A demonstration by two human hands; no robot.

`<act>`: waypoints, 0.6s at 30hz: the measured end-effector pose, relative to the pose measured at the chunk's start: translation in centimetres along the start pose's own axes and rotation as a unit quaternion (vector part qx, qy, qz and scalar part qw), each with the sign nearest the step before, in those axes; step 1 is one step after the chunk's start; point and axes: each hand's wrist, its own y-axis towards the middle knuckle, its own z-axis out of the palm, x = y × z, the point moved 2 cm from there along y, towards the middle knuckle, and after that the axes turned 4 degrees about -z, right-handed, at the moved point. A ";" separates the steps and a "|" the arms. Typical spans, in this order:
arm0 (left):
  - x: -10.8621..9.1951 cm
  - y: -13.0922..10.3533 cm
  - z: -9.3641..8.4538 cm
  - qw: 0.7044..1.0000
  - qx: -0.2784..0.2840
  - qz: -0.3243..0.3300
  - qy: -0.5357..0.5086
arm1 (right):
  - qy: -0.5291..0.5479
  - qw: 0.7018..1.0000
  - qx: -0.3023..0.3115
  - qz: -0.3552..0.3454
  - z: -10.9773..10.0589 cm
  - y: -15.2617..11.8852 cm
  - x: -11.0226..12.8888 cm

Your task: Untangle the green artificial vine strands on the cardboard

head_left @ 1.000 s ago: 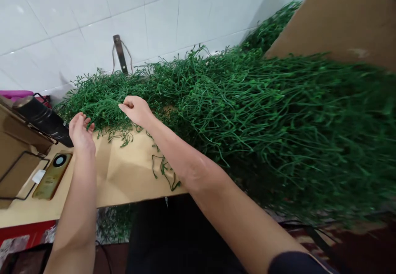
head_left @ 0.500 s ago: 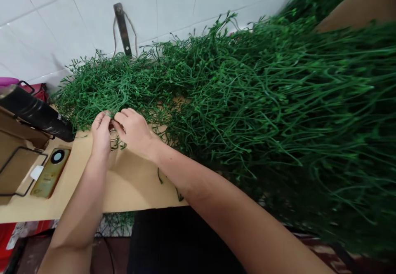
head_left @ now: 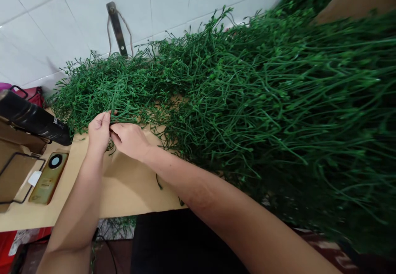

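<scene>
"What fills the most space?"
"The green stems [head_left: 247, 97], a tangled heap sweeping from ten o'clock over the top and round to four."
"And behind them?"
"A white tiled wall [head_left: 83, 10], from ten o'clock to one. Then the tan sheet [head_left: 130, 187], with its bare part at eight, and a piece of brown cardboard [head_left: 359, 2] at two."
"Anything upright?"
"Tilted, rather: a black bottle [head_left: 34, 117] at nine, near the heap's end."
"The hands?"
"Both are toward nine, at the heap's near edge, almost touching. The left hand [head_left: 98, 134] has thumb and fingertips pinched on thin stems. The right hand [head_left: 131, 140] has bent fingers, tips tucked beside the left's; its grip is hidden, so I cannot tell how tightly it closes or on what."
"Smaller things?"
"A phone [head_left: 46, 187] lies camera side up between eight and nine; a loose stem [head_left: 159, 182] lies between seven and eight."
</scene>
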 end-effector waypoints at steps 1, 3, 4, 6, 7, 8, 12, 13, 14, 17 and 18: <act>0.2 0.2 -0.4 1.000 -0.010 -0.012 -0.009 | 0.010 1.000 -0.006 -0.012 -0.1 -0.1 0.2; 0.5 0.4 -1.3 0.999 -0.015 -0.040 -0.028 | 0.033 0.998 -0.036 -0.033 -0.7 -0.3 0.6; 0.5 0.3 -1.7 0.998 -0.007 -0.054 -0.033 | 0.042 0.996 -0.061 -0.042 -1.1 -0.3 0.7; 0.4 0.1 -2.3 0.997 0.013 -0.070 -0.033 | 0.047 0.989 -0.130 -0.049 -2.2 -0.2 0.5; 0.3 0.0 -2.5 0.997 0.018 -0.070 -0.030 | 0.041 0.984 -0.169 -0.047 -2.8 -0.1 0.2; 0.2 -0.2 -2.6 0.997 0.017 -0.067 -0.025 | 0.029 0.978 -0.205 -0.040 -3.3 0.0 -0.2; 0.1 -0.7 -2.5 0.998 0.018 -0.051 0.007 | -0.016 0.968 -0.249 -0.013 -4.0 0.6 -2.0; 0.2 -0.7 -2.4 0.999 0.024 -0.043 0.014 | -0.019 0.972 -0.234 -0.012 -3.9 0.6 -2.3; 0.3 -0.7 -2.3 0.999 0.029 -0.032 0.020 | -0.017 0.977 -0.212 -0.011 -3.6 0.7 -2.6; 0.7 -0.6 -2.4 0.999 0.021 0.013 0.027 | 0.006 0.991 -0.136 0.016 -2.6 0.8 -2.9; 0.9 -0.6 -2.5 0.999 0.013 0.027 0.029 | 0.011 0.992 -0.118 0.033 -2.4 0.8 -2.9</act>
